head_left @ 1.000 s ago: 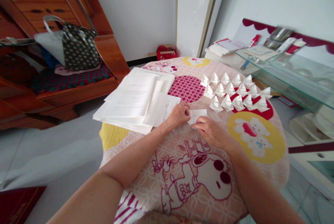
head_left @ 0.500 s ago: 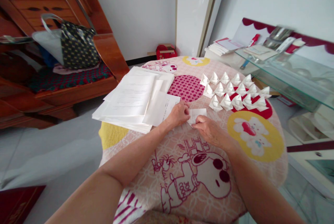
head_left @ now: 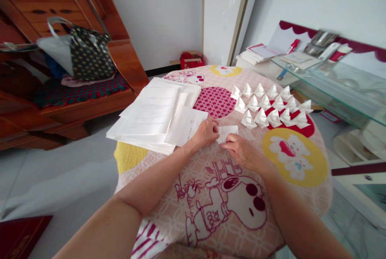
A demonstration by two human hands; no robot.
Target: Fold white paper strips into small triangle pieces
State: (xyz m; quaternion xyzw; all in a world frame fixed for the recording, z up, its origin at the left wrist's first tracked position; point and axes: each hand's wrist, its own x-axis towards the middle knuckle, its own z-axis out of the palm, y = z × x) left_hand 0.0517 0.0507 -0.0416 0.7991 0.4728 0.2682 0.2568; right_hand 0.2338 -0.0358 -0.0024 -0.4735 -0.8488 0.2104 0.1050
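A small folded piece of white paper (head_left: 227,131) lies on the patterned tablecloth (head_left: 187,174), between my two hands. My left hand (head_left: 207,131) has its fingers closed at the paper's left edge. Thumb and bent fingers of my right hand (head_left: 238,148) pinch the lower right of the same paper. To the left, a stack of printed white sheets (head_left: 153,108) reaches close to my left wrist. Several folded paper boats (head_left: 274,118) stand in rows to the right, beyond my right hand.
A glass shelf (head_left: 340,88) with cups and papers stands along the right side of the table. On the left is a wooden bench (head_left: 123,62) carrying a dark patterned bag (head_left: 90,52). A red box (head_left: 192,60) sits on the floor by the wall.
Almost nothing differs. Both hands stay on the folded paper, with only a very slight shift of the right fingers.
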